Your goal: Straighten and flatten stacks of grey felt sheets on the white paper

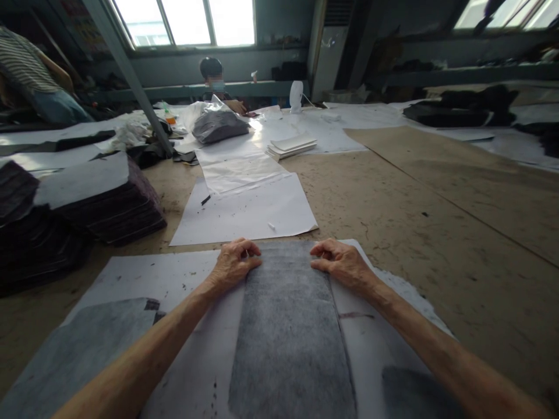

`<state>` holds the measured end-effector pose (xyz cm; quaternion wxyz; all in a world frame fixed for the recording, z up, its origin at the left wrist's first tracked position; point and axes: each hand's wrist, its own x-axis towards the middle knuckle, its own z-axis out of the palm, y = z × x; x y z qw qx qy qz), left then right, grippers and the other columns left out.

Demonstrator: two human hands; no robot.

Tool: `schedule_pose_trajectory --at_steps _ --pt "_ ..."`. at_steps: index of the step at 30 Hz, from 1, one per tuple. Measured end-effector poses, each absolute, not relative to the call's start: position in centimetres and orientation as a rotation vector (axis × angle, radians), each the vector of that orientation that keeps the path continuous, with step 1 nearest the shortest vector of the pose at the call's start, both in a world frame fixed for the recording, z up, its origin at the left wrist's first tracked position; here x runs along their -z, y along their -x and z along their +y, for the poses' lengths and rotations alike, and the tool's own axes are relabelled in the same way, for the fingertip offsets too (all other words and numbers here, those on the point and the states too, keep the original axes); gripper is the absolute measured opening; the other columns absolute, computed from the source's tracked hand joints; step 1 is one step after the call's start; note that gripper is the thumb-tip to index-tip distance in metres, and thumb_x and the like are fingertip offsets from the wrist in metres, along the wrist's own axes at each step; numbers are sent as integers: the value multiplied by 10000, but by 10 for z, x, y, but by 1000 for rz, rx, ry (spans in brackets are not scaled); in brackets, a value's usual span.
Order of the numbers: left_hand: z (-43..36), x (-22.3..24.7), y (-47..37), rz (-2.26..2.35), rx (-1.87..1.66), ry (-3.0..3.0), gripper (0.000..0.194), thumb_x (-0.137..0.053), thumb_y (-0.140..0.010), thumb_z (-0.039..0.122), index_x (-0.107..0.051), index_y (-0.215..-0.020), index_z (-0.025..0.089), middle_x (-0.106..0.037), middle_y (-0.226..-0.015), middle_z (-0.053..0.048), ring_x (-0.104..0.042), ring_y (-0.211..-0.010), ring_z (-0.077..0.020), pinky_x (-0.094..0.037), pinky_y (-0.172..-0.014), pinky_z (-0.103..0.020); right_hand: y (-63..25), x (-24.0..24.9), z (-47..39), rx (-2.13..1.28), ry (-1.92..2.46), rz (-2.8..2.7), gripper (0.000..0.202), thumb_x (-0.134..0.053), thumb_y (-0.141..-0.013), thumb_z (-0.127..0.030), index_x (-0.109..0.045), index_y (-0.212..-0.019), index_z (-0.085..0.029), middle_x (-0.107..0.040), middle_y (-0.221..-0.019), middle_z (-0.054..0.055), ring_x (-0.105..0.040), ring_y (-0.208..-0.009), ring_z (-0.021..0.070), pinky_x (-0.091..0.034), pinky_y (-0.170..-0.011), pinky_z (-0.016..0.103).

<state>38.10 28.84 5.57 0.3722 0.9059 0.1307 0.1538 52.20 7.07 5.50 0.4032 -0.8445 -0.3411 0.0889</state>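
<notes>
Nearest us lay a long grey fabric panel (288, 331), matte and felt-like in texture, running lengthwise away from us on white paper sheets (174, 279) that covered the near part of the surface (414, 233). We had both hands at its far end. Our left hand (233, 265) rested on the far left corner with its fingers (244, 251) curled in and pinching the cloth's edge; our right hand (343, 262) sat on the far right corner, its fingers (325, 251) likewise bent under and closed on the edge. Another grey piece (87, 343) of the same fuzzy stuff lay flat to our left, and a darker patch (414, 390) showed by our right forearm.

Beyond our hands we saw a large white sheet (248, 212), smooth and rectangular, with a small white stub (271, 226) on it. To the left stood stacks of dark cut fabric (117, 203), layered and ragged-edged, one topped with paper. The bare surface was a tan board, scuffed and speckled.

Farther off lay a neat pile of pale cards (292, 145) and a grey bundle in clear plastic (218, 123). At the far edge a person (213, 78) sat under the windows (187, 20), and another in a striped top (30, 70) stood at far left.
</notes>
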Motion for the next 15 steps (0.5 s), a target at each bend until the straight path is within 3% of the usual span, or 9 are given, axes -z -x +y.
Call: schedule_pose_trajectory --at_steps 7,15 --pt "286 -55 -387 414 -361 -2384 44 -585 -681 175 -546 -663 170 -525 -709 12 -464 -714 -122 -346 -694 -248 -525 -68 79 -409 2388 -873 104 -629 -666 -244 -621 -761 -201 -554 -667 -49 -481 -626 87 -332 -561 198" --pt "284 -57 -390 440 -333 -2416 109 -550 -705 142 -498 -611 159 -507 -704 0 -456 -737 -141 -322 -723 -285 -519 -80 89 -412 2575 -801 119 -563 -754 -312 -623 -734 -211 -612 -745 -28 -514 -691 112 -295 -584 227"
